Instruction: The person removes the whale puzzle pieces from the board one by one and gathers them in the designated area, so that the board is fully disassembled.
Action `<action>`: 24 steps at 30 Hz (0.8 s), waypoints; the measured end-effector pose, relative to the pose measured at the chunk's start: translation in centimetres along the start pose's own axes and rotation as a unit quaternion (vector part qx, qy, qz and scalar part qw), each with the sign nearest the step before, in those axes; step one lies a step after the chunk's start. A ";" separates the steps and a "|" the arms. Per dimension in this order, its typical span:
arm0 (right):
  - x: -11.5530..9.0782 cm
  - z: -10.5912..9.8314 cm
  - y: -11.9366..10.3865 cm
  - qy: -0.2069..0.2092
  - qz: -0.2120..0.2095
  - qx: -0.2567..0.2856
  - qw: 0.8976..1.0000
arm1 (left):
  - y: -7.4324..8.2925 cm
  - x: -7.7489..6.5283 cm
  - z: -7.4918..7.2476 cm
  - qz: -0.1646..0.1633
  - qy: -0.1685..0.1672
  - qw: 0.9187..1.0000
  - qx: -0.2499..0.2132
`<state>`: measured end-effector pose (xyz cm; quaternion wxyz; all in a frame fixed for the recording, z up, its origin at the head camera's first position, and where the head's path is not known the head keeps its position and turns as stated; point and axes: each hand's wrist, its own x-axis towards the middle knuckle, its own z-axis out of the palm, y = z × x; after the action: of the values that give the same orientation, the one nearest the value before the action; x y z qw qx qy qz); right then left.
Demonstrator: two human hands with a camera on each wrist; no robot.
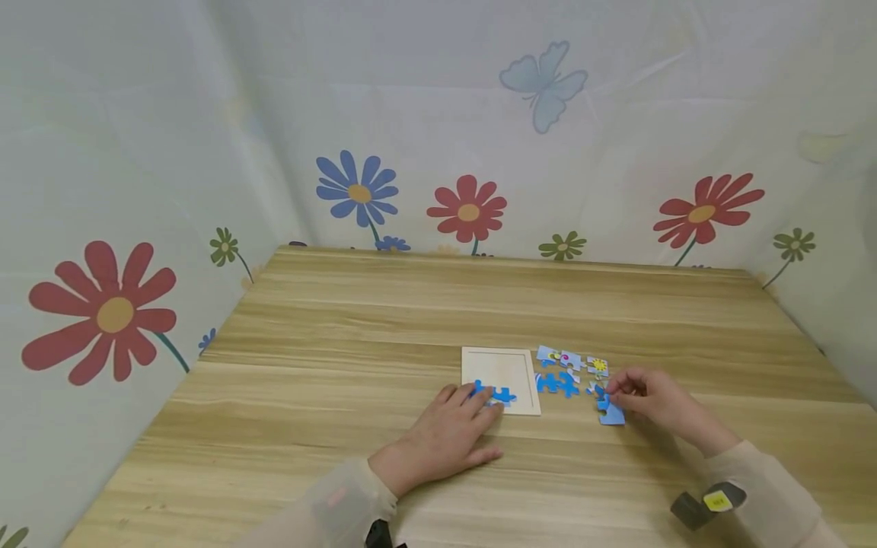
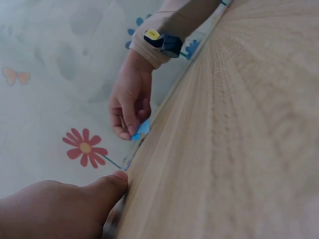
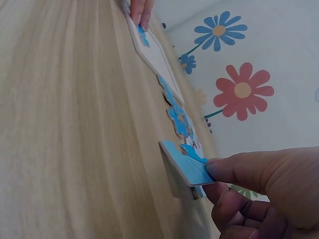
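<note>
My right hand pinches a blue jigsaw piece between thumb and fingers. In the right wrist view this piece is tilted, its near edge raised off the table. A pale wooden puzzle tray lies flat to the left. Over its lower left corner rests my left hand, fingers extended and fingertips on blue jigsaw pieces inside the tray. Those fingers partly cover the pieces. Between the tray and my right hand are loose blue pieces. Lighter pieces with coloured drawings lie just behind them.
The wood-grain table extends around the tray on all sides. A white curtain printed with flowers and a butterfly hangs behind and beside it. A dark wrist device sits on my right sleeve.
</note>
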<state>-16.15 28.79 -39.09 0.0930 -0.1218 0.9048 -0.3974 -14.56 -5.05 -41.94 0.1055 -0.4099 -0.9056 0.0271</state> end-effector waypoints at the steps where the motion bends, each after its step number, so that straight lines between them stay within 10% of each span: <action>1: 0.0 0.0 0.1 0.000 -0.002 -0.001 1.000 | 0.0 0.0 0.0 0.000 0.001 1.000 0.001; 24: -0.3 0.9 0.3 0.085 -0.016 -0.079 0.993 | 0.0 -0.2 -0.2 -0.003 -0.008 1.000 -0.017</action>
<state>-15.65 28.46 -39.94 -0.0005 -0.1088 0.9359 -0.3351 -14.35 -5.22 -41.76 0.0915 -0.4085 -0.9080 0.0147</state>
